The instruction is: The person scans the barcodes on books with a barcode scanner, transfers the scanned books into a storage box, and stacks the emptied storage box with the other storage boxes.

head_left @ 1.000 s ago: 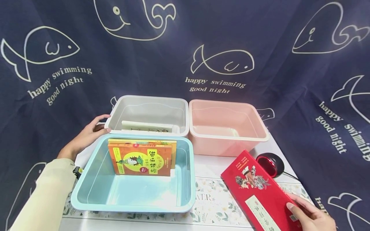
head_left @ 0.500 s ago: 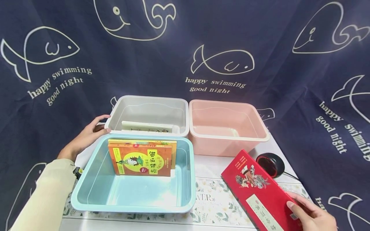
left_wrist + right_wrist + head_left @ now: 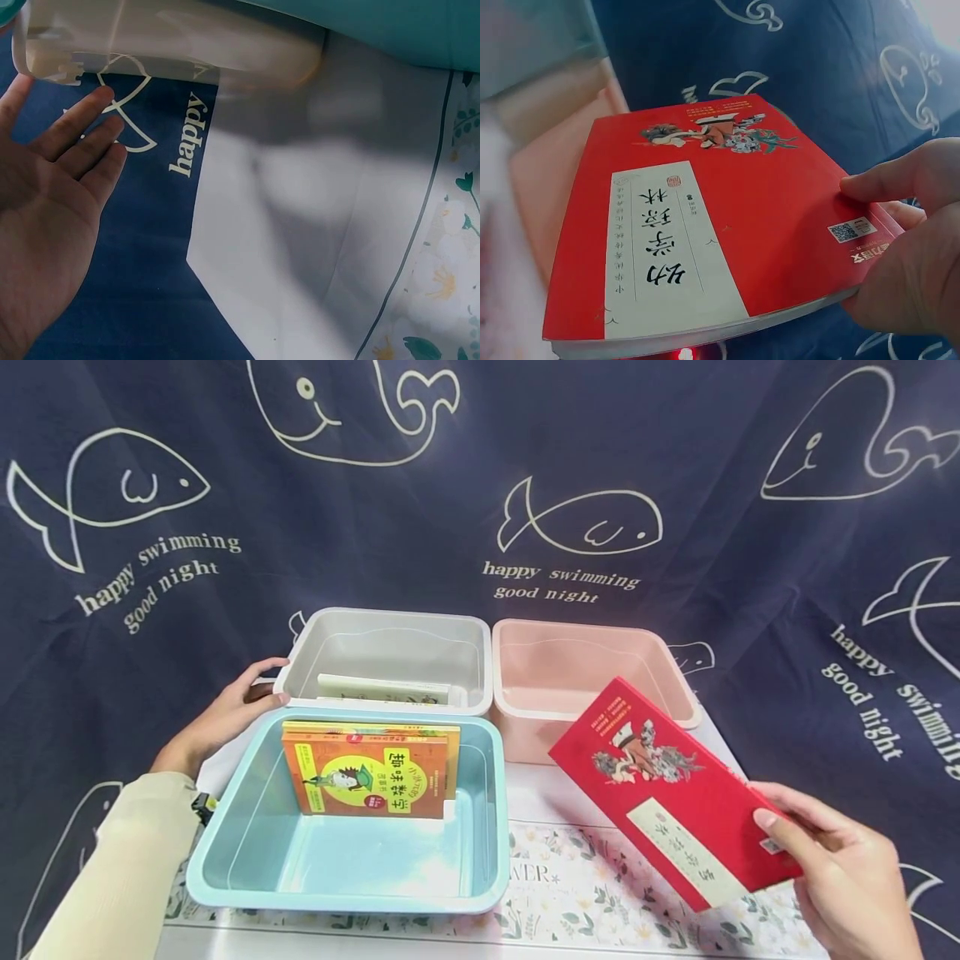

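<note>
To the right of the blue bin, the red book is held up at a slant over the counter, cover facing up. The right hand grips it by the corner farthest from the blue bin, thumb on the cover and fingers reaching past the edge. A pale panel with dark characters, an illustration and a small square code show on the cover.

Beyond the left back corner of the blue bin, the left hand is spread wide, holding nothing between its fingers, which lie nearly straight at the left rim of the grey bin.

Inside the blue bin, toward its back wall, the orange book stands on edge with yellow-edged books behind it. Just behind the blue bin is the grey bin, with a pale book standing low inside. Behind and to the right of the blue bin is the pink bin, its front partly covered by the red book in the head view. Flower-patterned printing runs beneath and to the right of the blue bin; a navy cloth with fish outlines hangs behind it.
</note>
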`<state>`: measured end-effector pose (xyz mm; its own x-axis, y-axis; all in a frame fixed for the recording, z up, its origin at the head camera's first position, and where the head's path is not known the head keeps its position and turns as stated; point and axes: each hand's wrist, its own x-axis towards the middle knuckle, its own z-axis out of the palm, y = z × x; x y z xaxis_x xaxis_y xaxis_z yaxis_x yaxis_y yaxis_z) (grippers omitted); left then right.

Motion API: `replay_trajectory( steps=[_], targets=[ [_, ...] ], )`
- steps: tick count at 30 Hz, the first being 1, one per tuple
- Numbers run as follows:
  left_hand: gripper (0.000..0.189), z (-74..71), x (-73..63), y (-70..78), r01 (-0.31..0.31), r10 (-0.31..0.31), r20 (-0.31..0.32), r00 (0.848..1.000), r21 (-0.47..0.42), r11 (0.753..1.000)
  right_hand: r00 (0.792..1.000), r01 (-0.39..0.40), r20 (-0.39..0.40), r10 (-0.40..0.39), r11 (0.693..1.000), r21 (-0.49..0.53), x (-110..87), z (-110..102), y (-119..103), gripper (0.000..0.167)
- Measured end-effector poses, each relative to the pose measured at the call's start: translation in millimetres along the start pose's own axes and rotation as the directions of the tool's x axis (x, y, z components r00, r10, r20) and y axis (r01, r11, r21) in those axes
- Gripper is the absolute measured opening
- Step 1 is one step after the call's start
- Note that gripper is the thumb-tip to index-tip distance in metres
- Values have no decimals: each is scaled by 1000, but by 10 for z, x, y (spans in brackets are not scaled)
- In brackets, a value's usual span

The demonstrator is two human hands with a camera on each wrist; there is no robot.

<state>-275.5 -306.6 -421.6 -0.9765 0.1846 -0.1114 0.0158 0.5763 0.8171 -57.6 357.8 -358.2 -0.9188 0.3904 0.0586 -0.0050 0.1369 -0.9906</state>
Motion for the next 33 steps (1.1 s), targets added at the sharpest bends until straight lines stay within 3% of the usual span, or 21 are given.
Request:
replay_trajectory(
  steps=[7,15,27,33],
  targets=[
    [76,16,9,-5,5,-5,8,1000,-20,1000,980,177,63,-187,973,146,214,174,-276,34],
    [77,10,13,-16,6,-6,2,1000,-23,1000,945,239,164,-282,941,241,447,402,-569,32],
    [76,6,2,-7,2,-2,-1,1000,-20,1000,904,263,277,-327,934,243,815,864,-833,28],
    [76,8,-6,6,2,-2,0,1000,-18,1000,900,277,296,-319,945,173,983,1135,-975,26]
  ],
)
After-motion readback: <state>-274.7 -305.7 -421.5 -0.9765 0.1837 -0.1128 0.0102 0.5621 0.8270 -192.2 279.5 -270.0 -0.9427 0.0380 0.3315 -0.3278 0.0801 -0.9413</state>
